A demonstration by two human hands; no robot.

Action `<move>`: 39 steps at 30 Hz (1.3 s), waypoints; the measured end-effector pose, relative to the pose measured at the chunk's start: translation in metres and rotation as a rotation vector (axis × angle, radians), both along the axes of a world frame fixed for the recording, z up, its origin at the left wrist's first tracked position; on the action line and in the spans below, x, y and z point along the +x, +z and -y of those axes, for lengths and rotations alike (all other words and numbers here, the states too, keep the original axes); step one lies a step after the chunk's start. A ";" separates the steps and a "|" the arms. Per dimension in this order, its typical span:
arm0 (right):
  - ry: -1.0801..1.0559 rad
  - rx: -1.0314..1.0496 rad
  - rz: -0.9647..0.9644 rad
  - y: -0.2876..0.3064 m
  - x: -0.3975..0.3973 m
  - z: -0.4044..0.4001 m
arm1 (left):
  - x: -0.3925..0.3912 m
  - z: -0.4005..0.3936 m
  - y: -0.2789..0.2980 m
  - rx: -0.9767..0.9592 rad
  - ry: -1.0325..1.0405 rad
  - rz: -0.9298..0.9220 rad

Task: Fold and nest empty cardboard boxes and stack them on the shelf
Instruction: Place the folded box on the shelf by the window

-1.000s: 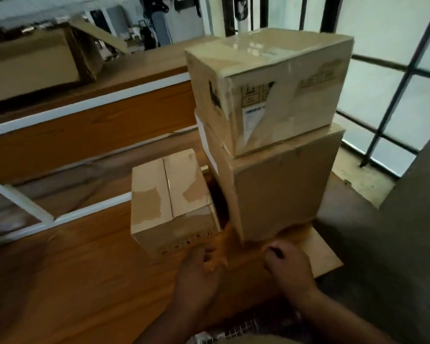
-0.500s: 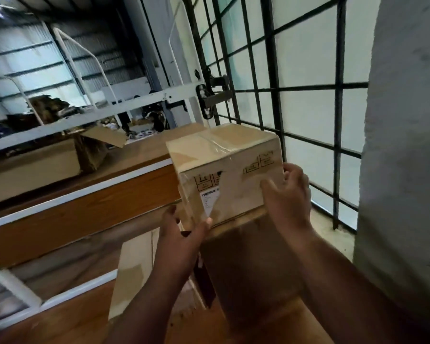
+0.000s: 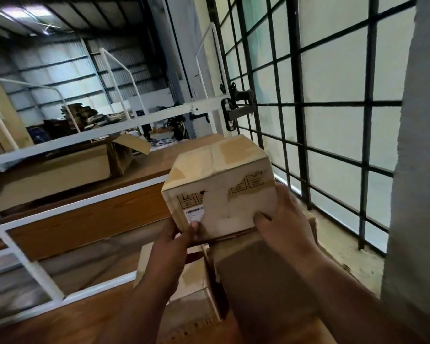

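Head view: both hands grip the taped box (image 3: pixel 219 184). The left hand (image 3: pixel 174 240) pinches its lower left corner. The right hand (image 3: pixel 283 224) curls round its lower right, above a larger box (image 3: pixel 263 281).

Box (image 3: pixel 219 192) matt tan cardboard with glossy tape patches, shelf (image 3: pixel 90 219) varnished wood in white painted metal frame (image 3: pixel 109 130).

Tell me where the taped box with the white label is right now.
In the head view the taped box sits centre frame, held between the left hand and right hand, on or just above the larger brown box, beside the barred window.
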State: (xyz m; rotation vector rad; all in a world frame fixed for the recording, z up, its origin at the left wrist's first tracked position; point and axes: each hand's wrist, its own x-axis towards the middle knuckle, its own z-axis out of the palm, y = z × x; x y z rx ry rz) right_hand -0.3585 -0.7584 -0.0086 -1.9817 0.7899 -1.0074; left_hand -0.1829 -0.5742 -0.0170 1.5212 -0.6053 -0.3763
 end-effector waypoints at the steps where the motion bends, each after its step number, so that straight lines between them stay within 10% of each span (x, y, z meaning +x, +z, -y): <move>1: 0.023 0.004 0.036 -0.001 0.005 -0.003 | 0.005 -0.009 -0.002 -0.015 0.002 0.004; 22: 0.266 0.219 0.055 -0.052 0.145 -0.154 | 0.123 -0.181 -0.081 -0.069 0.156 -0.123; 31: 0.180 0.260 -0.488 -0.214 0.162 -0.156 | 0.133 -0.181 -0.168 0.429 0.194 0.185; 39: 0.099 0.140 -0.636 -0.235 0.163 -0.150 | 0.117 -0.177 -0.188 0.500 0.277 0.177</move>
